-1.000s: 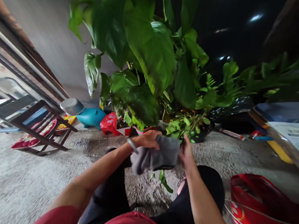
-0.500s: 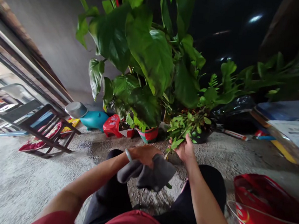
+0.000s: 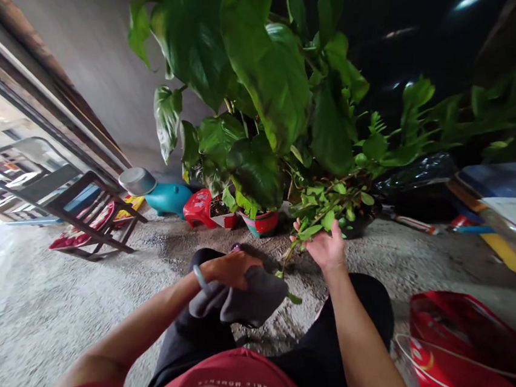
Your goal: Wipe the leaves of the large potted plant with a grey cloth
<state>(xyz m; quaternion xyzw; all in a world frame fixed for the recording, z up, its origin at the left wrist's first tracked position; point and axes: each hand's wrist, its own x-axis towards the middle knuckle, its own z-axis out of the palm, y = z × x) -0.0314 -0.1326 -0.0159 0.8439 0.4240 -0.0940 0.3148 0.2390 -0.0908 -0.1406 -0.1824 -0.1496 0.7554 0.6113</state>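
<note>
A grey cloth [image 3: 248, 295] is clutched in the left hand [image 3: 227, 268], held above the left knee over the gravel floor [image 3: 23, 305]; a leafy sprig [image 3: 317, 214] is gripped by the right hand [image 3: 325, 249], fingers closed round its stem, just before the red pot [image 3: 262, 223] of the large-leaved plant [image 3: 258, 96]; a red bag [image 3: 461, 353] lies at the floor's right edge.

Right hand [image 3: 326, 247] fingertips hidden among small-leaved sprigs [image 3: 325, 206], left hand [image 3: 229, 268] palm concealed by grey cloth [image 3: 248, 296], large-leaved plant [image 3: 260, 78] cut off at top edge, red container [image 3: 465, 359] cut off at right edge, folding rack [image 3: 34, 196] blurred.
</note>
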